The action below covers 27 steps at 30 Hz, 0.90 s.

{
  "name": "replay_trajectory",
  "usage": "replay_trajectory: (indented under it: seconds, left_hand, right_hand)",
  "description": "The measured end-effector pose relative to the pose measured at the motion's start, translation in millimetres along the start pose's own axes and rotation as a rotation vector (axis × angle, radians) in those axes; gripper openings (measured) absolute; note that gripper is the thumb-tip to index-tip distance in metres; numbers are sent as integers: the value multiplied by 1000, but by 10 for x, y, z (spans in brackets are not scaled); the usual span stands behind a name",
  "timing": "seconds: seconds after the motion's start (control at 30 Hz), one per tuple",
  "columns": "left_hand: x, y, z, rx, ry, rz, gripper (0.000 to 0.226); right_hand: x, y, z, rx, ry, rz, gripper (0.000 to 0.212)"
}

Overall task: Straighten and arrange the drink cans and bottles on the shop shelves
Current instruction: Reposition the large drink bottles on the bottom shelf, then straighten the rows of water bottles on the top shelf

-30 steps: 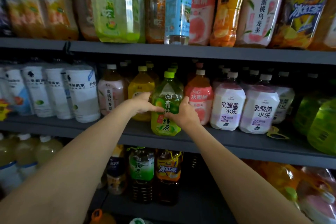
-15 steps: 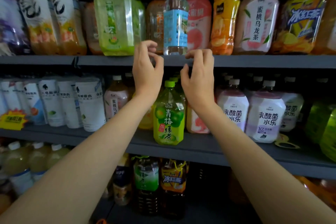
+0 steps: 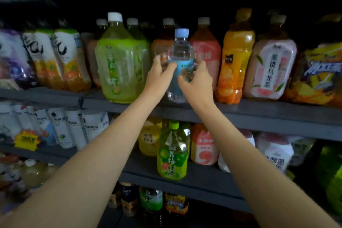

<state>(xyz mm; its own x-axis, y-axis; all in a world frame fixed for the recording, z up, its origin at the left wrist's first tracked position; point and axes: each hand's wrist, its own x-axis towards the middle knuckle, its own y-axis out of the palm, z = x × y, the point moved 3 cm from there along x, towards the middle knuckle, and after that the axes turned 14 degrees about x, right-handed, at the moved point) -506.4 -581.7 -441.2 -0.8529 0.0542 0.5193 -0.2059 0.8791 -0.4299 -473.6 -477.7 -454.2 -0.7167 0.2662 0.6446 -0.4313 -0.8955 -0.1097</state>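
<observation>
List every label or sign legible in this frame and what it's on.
"蜜桃乌龙茶": pink bottle, upper shelf.
"冰红茶": yellow-blue bottle, far right; also a small bottle on the bottom shelf.
"青梅绿茶": green bottle, middle shelf.
"水蜜桃": peach bottle beside it.
Water bottle in both hands, white bottles, yellow tag: too blurred.

Hands hide the water bottle [image 3: 180,50] label (partly).

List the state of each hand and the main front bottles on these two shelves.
Left hand: grips the water bottle's left side.
Right hand: grips its right side.
Water bottle: upright, capped, at the shelf edge.
Large green tea bottle: upright, capped.
Orange juice bottle: upright, capped.
Small green tea bottle: upright, capped, untouched.
</observation>
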Motion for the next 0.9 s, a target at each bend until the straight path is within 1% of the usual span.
replay_trajectory:
  seconds: [0.03, 0.1, 0.13, 0.17, 0.27, 0.3, 0.4, 0.47, 0.5, 0.57, 0.6, 0.63, 0.7, 0.77, 0.83, 0.9]
  left_hand:
    - [39, -22, -11, -14, -28, 51, 60]
    - [66, -37, -17, 24, -101, 140, 92]
    - [69, -34, -28, 36, -134, 174, 99]
    - [72, -29, -46, 38, -150, 194, 96]
    - [93, -51, -118, -5, -162, 179, 57]
    - [76, -74, -149, -29, -165, 190, 50]
    - [-4, -147, -216, -104, -186, 246, 47]
    - [-68, -178, -272, -118, -209, 278, 48]
    - [-80, -193, -308, -104, -221, 293, 49]
    - [-103, -222, -426, -70, -245, 332, 49]
    - [-132, -233, -502, -61, -250, 353, 48]
    - [-188, -232, -584, -55, -243, 382, 48]
    - [-333, -214, -793, -43, -206, 457, 47]
    - [-431, -194, -1123, -81, -175, 570, 43]
    - [-429, -156, -1524, -144, -180, 725, 39]
    - [-387, -103, -1993, -166, -160, 869, 42]
  right_hand:
    - [48, -24, 24, -16, 31, 21, 49]
    - [114, -74, 54, -18, 96, 75, 55]
    - [136, -88, 64, -19, 132, 106, 59]
    - [151, -99, 80, -27, 168, 129, 61]
    - [147, -141, 138, -12, 225, 165, 62]
    - [128, -164, 163, 0, 227, 176, 62]
    - [62, -273, 240, 38, 260, 244, 58]
    - [40, -421, 320, 47, 308, 278, 51]
    - [47, -523, 377, 44, 323, 252, 45]
    - [66, -749, 462, 22, 356, 130, 32]
    - [66, -834, 494, 8, 392, 100, 28]
    - [53, -889, 544, -4, 431, 121, 28]
    - [-17, -947, 691, -31, 502, 287, 35]
    - [-29, -1118, 966, 3, 578, 436, 41]
    - [40, -1449, 1323, 100, 667, 533, 41]
    - [151, -1879, 1657, 120, 728, 623, 46]
